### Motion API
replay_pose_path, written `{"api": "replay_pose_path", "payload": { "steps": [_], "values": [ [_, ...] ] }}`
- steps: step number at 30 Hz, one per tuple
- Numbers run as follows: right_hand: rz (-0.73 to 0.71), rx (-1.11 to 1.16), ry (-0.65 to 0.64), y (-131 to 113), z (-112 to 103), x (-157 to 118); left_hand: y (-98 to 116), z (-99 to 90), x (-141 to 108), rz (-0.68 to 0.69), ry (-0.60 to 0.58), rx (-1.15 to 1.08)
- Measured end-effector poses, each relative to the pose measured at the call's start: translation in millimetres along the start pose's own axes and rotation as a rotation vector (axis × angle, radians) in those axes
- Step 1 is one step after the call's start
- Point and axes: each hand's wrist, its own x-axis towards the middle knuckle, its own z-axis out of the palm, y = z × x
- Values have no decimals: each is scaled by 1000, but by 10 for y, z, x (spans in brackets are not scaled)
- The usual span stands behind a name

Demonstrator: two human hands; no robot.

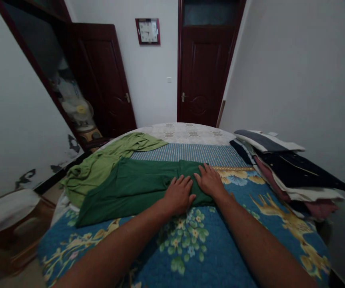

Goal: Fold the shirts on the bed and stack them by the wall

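Observation:
A dark green garment (pixel 142 180) lies folded lengthwise across the blue floral cover (pixel 217 240), its wider end to the left. My left hand (pixel 180 195) rests flat on its right part, fingers spread. Just to the right, my right hand (pixel 210 180) lies on the garment's right end, also with fingers apart. Neither hand grips the cloth. The two hands are close together but do not overlap.
A crumpled light green garment (pixel 100 164) lies at the left, partly beside the dark green one. Folded clothes (pixel 289 168) are stacked at the right edge. A round stool (pixel 8 212) stands at the lower left. Doors and a wall clock (pixel 148 31) are beyond.

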Motion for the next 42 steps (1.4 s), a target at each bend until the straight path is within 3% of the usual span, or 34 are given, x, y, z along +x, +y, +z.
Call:
{"api": "replay_pose_path", "payload": {
  "steps": [5,8,12,19,25,29,34,42],
  "values": [
    [-72,-114,69,-46,-43,-59,20,205,-277,-25,18,105],
    [-123,-168,63,-88,-72,-127,17,196,-327,-12,13,122],
    [-147,-178,-37,-119,-60,-219,65,108,-394,-23,-16,99],
    [13,-162,-140,-126,59,-44,139,-9,-434,-69,-78,58],
    [163,-101,-126,-128,84,328,130,-56,-442,-90,-117,36],
    [186,-108,-83,-148,64,374,115,-58,-461,-93,-114,7],
    [197,-150,-45,-202,78,96,104,-28,-482,-106,-98,17],
    [156,-208,-58,-93,3,-667,85,11,-515,-83,-87,92]
  ]
}}
